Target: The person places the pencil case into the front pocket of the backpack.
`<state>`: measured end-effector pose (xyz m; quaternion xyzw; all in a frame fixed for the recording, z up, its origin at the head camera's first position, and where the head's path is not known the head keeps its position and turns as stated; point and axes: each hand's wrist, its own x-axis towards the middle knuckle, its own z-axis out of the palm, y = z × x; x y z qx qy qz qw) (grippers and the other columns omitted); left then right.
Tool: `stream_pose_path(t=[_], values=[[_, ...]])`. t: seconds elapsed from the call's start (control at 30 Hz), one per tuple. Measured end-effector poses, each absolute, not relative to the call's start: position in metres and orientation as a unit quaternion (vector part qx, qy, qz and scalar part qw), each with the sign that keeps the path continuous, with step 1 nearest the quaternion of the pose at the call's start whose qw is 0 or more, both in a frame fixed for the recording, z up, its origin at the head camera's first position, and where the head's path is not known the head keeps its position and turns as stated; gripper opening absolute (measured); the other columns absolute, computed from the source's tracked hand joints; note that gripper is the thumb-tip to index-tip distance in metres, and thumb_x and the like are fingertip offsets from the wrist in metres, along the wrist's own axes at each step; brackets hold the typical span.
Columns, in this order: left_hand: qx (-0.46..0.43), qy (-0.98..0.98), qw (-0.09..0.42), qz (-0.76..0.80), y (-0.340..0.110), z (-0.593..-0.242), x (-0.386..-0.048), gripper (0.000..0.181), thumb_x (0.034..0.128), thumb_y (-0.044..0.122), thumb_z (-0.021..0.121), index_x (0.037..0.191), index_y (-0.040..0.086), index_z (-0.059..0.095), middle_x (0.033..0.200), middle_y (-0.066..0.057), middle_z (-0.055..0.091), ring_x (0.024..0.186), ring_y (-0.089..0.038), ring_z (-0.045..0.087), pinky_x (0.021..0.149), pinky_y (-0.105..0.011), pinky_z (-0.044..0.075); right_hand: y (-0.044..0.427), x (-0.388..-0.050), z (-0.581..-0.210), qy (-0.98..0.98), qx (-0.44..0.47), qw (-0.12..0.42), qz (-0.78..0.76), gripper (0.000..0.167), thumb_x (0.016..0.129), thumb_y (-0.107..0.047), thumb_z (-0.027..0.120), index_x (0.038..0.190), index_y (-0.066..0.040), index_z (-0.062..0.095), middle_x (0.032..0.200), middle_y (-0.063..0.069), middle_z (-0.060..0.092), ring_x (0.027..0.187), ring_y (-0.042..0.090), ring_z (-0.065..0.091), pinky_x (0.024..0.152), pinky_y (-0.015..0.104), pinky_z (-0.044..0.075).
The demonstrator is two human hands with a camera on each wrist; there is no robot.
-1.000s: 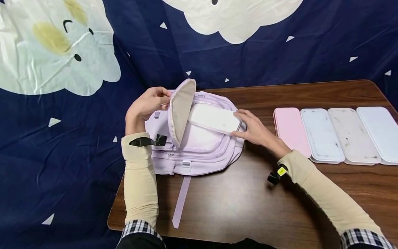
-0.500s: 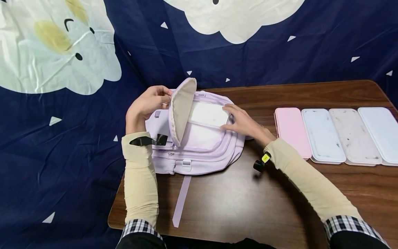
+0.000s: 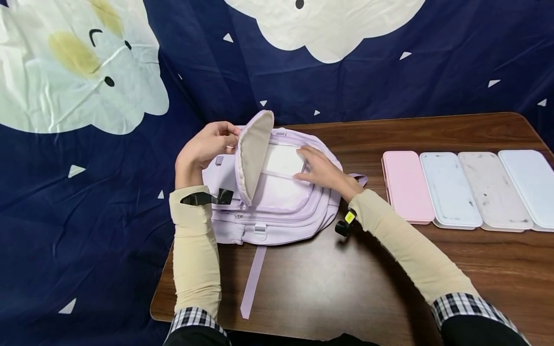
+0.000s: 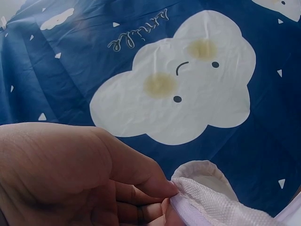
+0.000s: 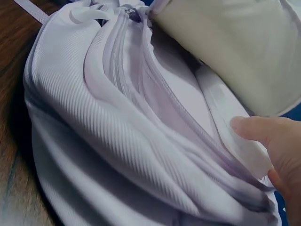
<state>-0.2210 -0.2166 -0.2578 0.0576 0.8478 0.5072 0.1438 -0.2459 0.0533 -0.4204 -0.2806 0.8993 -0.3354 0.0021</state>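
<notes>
A lilac backpack (image 3: 281, 230) lies on the table with its front pocket unzipped. My left hand (image 3: 207, 146) pinches the edge of the raised pocket flap (image 3: 253, 154); the left wrist view shows thumb and fingers on the fabric edge (image 4: 202, 202). A white flat case (image 3: 281, 161) lies partly inside the pocket, its left part hidden behind the flap. My right hand (image 3: 322, 169) holds the right end of the case between thumb and fingers. In the right wrist view the thumb of my right hand (image 5: 277, 146) rests on the case (image 5: 235, 127) beside the pocket's zipper.
To the right, a pink case (image 3: 408, 187), a pale blue case (image 3: 450, 190), a greyish case (image 3: 495, 190) and a white case (image 3: 532, 187) lie in a row on the wooden table (image 3: 320, 288). A lilac strap (image 3: 253, 283) hangs toward the front edge. Dark blue cloth (image 3: 303, 91) stands behind.
My right hand has moved left with the white case, which has slid deeper into the pocket behind the flap. The left hand has stayed in place on the flap.
</notes>
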Motion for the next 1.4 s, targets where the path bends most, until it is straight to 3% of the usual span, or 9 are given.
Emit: stream_pose_path(t=[0.2, 0.37, 0.6, 0.83, 1.4], values=[[0.061, 0.846, 0.146, 0.510, -0.218, -0.259, -0.221, 0.021, 0.0932, -0.001, 0.045, 0.112, -0.008, 0.050, 0.090, -0.002, 0.056, 0.076, -0.006, 0.058, 0.071, -0.020, 0.052, 0.040, -0.243, -0.419, 0.904, -0.242, -0.009, -0.353, 0.076, 0.081, -0.028, 0.076, 0.138, 0.006, 0.041, 0.136, 0.023, 0.047, 0.125, 0.033, 0.046, 0.107, 0.042, 0.038], [0.061, 0.846, 0.144, 0.509, -0.219, -0.260, -0.221, 0.020, 0.0935, -0.001, 0.045, 0.112, -0.008, 0.050, 0.090, -0.002, 0.056, 0.075, -0.006, 0.058, 0.071, -0.020, 0.052, 0.033, -0.235, -0.409, 0.901, -0.162, 0.032, -0.401, 0.073, 0.084, -0.025, 0.072, 0.139, 0.007, 0.038, 0.119, 0.022, 0.058, 0.107, 0.031, 0.056, 0.097, 0.041, 0.045], [0.059, 0.849, 0.143, 0.505, -0.221, -0.260, -0.221, 0.020, 0.0947, -0.001, 0.045, 0.113, -0.008, 0.050, 0.090, -0.002, 0.055, 0.076, -0.007, 0.055, 0.071, -0.020, 0.052, 0.032, -0.230, -0.396, 0.869, -0.070, 0.117, -0.476, 0.062, 0.088, -0.018, 0.062, 0.142, -0.002, 0.038, 0.125, 0.017, 0.058, 0.117, 0.029, 0.056, 0.099, 0.039, 0.046], [0.058, 0.847, 0.149, 0.507, -0.221, -0.261, -0.221, 0.020, 0.0950, 0.000, 0.045, 0.114, -0.008, 0.049, 0.091, -0.002, 0.054, 0.077, -0.007, 0.055, 0.071, -0.019, 0.051, 0.023, -0.230, -0.400, 0.829, -0.049, 0.124, -0.543, 0.059, 0.086, -0.008, 0.054, 0.142, -0.004, 0.039, 0.130, 0.019, 0.056, 0.122, 0.030, 0.053, 0.103, 0.039, 0.043], [0.062, 0.839, 0.157, 0.517, -0.223, -0.264, -0.222, 0.019, 0.0946, -0.002, 0.045, 0.113, -0.008, 0.049, 0.094, -0.003, 0.055, 0.078, -0.007, 0.057, 0.071, -0.019, 0.051, -0.016, -0.231, -0.407, 0.651, 0.012, 0.147, -0.744, 0.053, 0.090, 0.010, 0.043, 0.142, 0.006, 0.033, 0.140, 0.028, 0.043, 0.130, 0.033, 0.047, 0.107, 0.032, 0.041]])
